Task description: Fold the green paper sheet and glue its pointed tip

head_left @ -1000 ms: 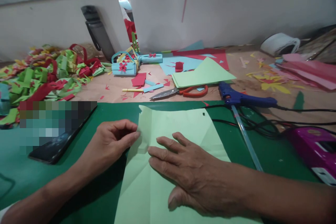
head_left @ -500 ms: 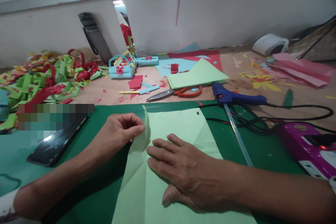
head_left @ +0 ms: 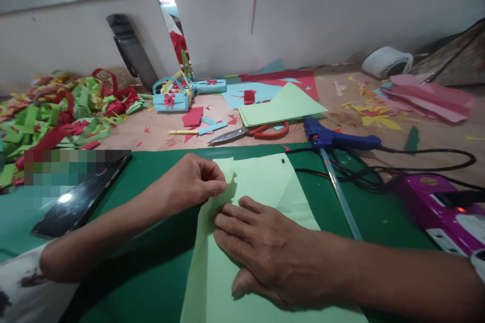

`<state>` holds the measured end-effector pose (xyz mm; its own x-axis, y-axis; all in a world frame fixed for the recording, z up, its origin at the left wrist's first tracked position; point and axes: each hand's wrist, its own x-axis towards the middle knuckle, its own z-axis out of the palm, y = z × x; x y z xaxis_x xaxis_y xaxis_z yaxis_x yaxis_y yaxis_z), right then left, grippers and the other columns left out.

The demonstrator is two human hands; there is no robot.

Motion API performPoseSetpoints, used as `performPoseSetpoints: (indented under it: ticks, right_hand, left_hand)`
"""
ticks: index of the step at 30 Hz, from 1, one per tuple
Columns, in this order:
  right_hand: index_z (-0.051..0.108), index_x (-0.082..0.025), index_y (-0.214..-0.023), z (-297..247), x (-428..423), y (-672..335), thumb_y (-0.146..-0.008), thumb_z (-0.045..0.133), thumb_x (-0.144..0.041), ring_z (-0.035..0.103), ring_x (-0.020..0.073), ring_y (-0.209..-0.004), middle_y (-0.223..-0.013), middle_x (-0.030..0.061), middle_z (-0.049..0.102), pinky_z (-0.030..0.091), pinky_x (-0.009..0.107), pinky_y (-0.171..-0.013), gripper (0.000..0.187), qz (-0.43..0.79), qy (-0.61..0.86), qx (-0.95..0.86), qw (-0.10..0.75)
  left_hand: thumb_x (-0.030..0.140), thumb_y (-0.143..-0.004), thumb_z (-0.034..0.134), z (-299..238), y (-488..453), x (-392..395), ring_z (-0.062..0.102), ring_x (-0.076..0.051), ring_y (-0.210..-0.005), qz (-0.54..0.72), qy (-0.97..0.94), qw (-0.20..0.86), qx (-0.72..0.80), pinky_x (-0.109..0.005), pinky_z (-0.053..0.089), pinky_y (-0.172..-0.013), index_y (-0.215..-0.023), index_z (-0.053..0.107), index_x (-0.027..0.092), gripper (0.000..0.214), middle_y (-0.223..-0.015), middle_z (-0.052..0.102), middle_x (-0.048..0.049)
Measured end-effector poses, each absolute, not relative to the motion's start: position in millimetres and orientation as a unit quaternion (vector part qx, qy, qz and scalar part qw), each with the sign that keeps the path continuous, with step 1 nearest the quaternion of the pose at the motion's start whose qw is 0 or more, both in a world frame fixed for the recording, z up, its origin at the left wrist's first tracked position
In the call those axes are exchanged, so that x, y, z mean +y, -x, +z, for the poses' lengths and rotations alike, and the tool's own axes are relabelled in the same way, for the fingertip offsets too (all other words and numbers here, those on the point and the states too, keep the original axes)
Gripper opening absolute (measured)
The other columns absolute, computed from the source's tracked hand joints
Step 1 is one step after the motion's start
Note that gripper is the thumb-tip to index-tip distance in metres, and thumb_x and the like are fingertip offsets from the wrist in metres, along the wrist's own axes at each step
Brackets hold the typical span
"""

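A creased light green paper sheet [head_left: 299, 197] lies on the green mat [head_left: 151, 277] in front of me. My left hand [head_left: 195, 181] pinches the sheet's left edge and holds it lifted and bent over toward the right near the far corner. My right hand [head_left: 265, 252] lies flat on the middle of the sheet, palm down, its fingers pointing left toward the fold. A small dark spot shows near the sheet's far right corner.
Scissors [head_left: 248, 134] with orange handles lie beyond the mat, near more green paper [head_left: 284, 106]. A blue glue gun [head_left: 341, 139] and a purple power strip [head_left: 441, 212] sit right. A phone [head_left: 83, 202] lies left, before heaped paper pieces [head_left: 56, 116]. Blue paper bags [head_left: 172, 102] stand behind.
My left hand has moved right, carrying the paper's left edge further over the sheet. My right hand has stayed almost in place, flat on the paper.
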<state>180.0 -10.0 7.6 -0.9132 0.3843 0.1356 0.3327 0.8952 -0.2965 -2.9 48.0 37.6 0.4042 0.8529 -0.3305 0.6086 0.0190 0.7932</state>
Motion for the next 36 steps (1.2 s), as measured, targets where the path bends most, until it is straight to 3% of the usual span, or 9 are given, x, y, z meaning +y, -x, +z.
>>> performPoseSetpoints:
  ticks: [5, 13, 24, 29, 36]
  right_hand:
    - [0.053, -0.008, -0.109, 9.0, -11.3, -179.4, -0.092, 0.036, -0.043, 0.045, 0.024, -0.106, -0.115, 0.0148, 0.053, 0.035, 0.038, -0.09, 0.042, 0.123, 0.196, -0.968, 0.092]
    - [0.052, -0.013, -0.107, 13.0, -8.8, -178.4, -0.09, 0.039, -0.047, 0.045, 0.0217, -0.097, -0.108, 0.0108, 0.054, 0.035, 0.035, -0.083, 0.04, 0.137, 0.205, -0.967, 0.069]
    - [0.052, -0.011, -0.112, 6.8, -9.0, -179.0, -0.091, 0.035, -0.045, 0.044, 0.0223, -0.1, -0.106, 0.0099, 0.056, 0.032, 0.037, -0.09, 0.044, 0.168, 0.203, -0.961, 0.09]
    - [0.051, -0.009, -0.115, 7.9, -7.7, -178.8, -0.09, 0.032, -0.053, 0.044, 0.0229, -0.103, -0.11, 0.0115, 0.055, 0.031, 0.036, -0.091, 0.055, 0.157, 0.204, -0.962, 0.089]
    - [0.051, -0.01, -0.113, 7.0, -8.0, -179.5, -0.088, 0.034, -0.056, 0.044, 0.0229, -0.104, -0.109, 0.0103, 0.056, 0.031, 0.036, -0.09, 0.054, 0.146, 0.202, -0.964, 0.09]
  left_hand:
    - [0.028, -0.07, 0.057, 37.0, 2.4, 49.5, 0.032, -0.006, -0.045, 0.123, -0.694, 0.478, 0.524, -0.017, 0.025, -0.042, -0.06, 0.058, 0.014, 0.018, -0.05, 0.044, 0.0053]
    - [0.027, -0.072, 0.053, 37.9, 1.8, 53.2, 0.034, -0.007, -0.049, 0.09, -0.72, 0.463, 0.509, -0.018, 0.028, -0.045, -0.059, 0.055, 0.014, 0.018, -0.053, 0.045, 0.0048]
    - [0.022, -0.068, 0.049, 33.9, -6.3, 68.7, 0.035, -0.007, -0.05, 0.031, -0.786, 0.404, 0.467, -0.019, 0.027, -0.044, -0.06, 0.056, 0.014, 0.013, -0.053, 0.045, 0.0048]
    - [0.025, -0.075, 0.049, 40.6, -3.6, 65.4, 0.034, -0.006, -0.048, 0.018, -0.769, 0.428, 0.473, -0.017, 0.026, -0.043, -0.062, 0.056, 0.013, 0.018, -0.052, 0.043, 0.0052]
    - [0.028, -0.083, 0.046, 46.6, 9.5, 54.0, 0.042, -0.007, -0.048, 0.012, -0.737, 0.471, 0.484, -0.017, 0.032, -0.047, -0.062, 0.052, 0.014, 0.026, -0.053, 0.05, 0.0041]
